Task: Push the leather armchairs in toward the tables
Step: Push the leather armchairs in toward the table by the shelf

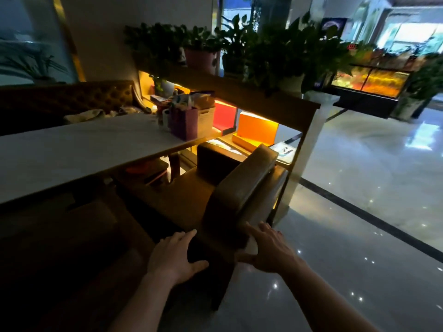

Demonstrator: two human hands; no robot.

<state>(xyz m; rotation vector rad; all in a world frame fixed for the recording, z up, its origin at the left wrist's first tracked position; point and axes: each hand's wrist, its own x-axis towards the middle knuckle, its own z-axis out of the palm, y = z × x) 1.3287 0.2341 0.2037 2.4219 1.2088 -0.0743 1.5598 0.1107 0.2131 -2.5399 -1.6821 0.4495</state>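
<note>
Your left hand (176,255) is at 6 o'clock, low centre, fingers spread flat and thumb out wide, palm against the dark near end of the leather armchair (230,200). Not closed round anything, just pressed on. Your right hand (269,250) is just right of it, about 5 o'clock, fingers also splayed open, laid on the near corner of the padded backrest with the thumb hooked under the edge; loose contact, no full grip. Both forearms come up from the bottom edge.

The armchair sits dead centre, brown leather, backrest toward 3 o'clock, seat facing 9 o'clock toward the table (72,154). The seat front is under the table edge; how far in, can't tell, too dark. The table has a pale top that runs from 9 o'clock toward centre. A purple gift bag (183,123) stands at its far end, around 11 o'clock from the chair, with clutter beside it, blurred.

Past that, at 12 o'clock, a wooden shelf unit (263,99) holds a red box (224,117) and an orange box (257,130), lit from within. Potted plants (239,51) line its top. A tufted sofa (67,99) is at 10 o'clock behind the table. Glossy floor (359,176) from 2 to 5 o'clock.
</note>
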